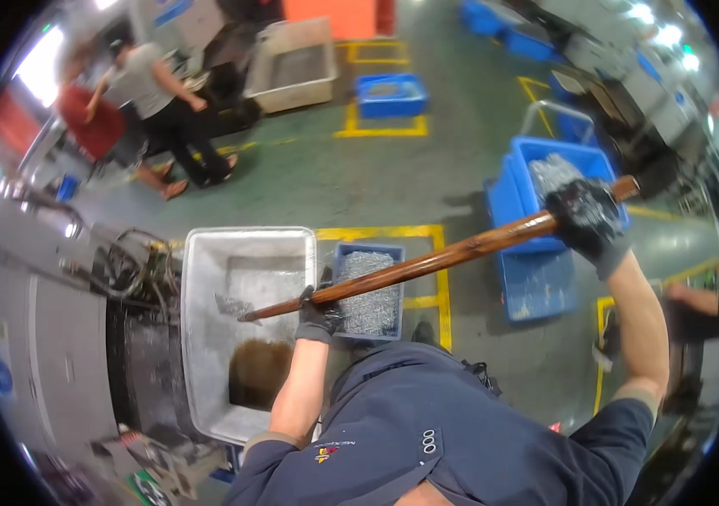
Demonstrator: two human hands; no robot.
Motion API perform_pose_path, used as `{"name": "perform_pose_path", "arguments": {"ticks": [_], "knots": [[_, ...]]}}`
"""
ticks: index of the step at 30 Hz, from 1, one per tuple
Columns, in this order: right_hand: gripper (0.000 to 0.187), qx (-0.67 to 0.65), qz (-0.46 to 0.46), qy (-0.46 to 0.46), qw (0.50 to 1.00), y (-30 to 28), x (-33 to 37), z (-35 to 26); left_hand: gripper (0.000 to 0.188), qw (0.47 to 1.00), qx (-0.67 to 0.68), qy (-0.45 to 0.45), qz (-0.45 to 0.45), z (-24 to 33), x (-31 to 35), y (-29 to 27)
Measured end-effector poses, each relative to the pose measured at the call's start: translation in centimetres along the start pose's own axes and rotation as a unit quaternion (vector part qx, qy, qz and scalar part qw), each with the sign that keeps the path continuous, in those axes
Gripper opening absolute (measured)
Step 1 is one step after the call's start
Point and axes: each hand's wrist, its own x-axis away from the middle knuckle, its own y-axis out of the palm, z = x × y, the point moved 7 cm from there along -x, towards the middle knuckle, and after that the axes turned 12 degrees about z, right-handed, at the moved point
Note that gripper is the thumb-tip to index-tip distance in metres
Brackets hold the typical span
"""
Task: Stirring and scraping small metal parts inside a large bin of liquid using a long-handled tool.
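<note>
I have both gloved hands closed around a long wooden handle (452, 253) running across the middle of the frame: left hand (319, 314) low, right hand (587, 219) near the top end. It looks stiff and heavy, best gripped wide apart. Its working end dips into the grey metal bin (199, 354) at lower left; I cannot make out the tool head among the scraps.

On the green floor (325, 181) with yellow lines (380, 131), a blue crate (390, 95) and a grey bin (293, 66) stand at the far end. Two people (153, 110) stand far left beside them.
</note>
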Motion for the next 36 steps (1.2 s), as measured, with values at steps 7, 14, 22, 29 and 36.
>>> {"name": "perform_pose_path", "arguments": {"ticks": [7,14,22,29,36], "knots": [[0.022,0.017,-0.07,0.051,0.996,1.0,1.9,0.7,0.029,0.999,0.034,-0.001,0.035,0.0,0.4,-0.2],[0.029,0.01,-0.157,0.124,0.98,7.9,12.8,4.4,0.016,0.998,0.033,0.001,0.045,-4.1,0.2,1.2],[0.022,-0.092,-0.185,0.164,0.965,16.8,17.2,9.5,0.023,0.995,-0.05,0.059,0.056,-9.6,-6.0,0.3],[0.015,-0.146,-0.21,0.126,0.959,31.7,25.4,20.8,0.015,0.981,-0.009,0.141,0.13,-17.3,-10.7,4.0],[0.008,-0.155,-0.132,0.126,0.971,33.9,25.6,32.5,0.012,0.951,0.084,0.171,0.243,-25.4,-12.6,17.4]]}}
